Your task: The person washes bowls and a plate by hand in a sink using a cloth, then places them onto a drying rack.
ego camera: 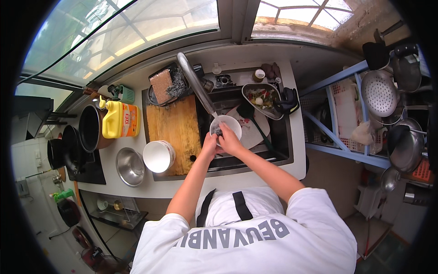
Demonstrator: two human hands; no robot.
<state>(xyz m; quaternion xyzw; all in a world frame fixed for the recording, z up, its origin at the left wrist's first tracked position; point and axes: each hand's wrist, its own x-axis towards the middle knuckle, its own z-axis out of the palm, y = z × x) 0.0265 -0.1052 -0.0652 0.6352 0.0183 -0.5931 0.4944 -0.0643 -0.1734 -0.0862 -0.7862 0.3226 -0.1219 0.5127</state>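
Over the black sink, my left hand (209,144) grips a white bowl (235,125) by its near left side. My right hand (230,138) reaches into the bowl with a dark scouring pad (217,130) at its fingers, whose exact grip is partly hidden. Water runs from the metal faucet (196,82) into the bowl. Beneath it in the sink lie a pale plate with a floral print (255,132) and a dark green spatula (261,132). Stacked white bowls (158,156) stand at the near left corner of a wooden cutting board (174,128).
Left of the board are a steel bowl (130,166), a yellow detergent jug (121,120) and a large pot (90,128). A strainer basket with food scraps (261,97) sits at the sink's back right. A blue metal rack (335,133) stands to the right.
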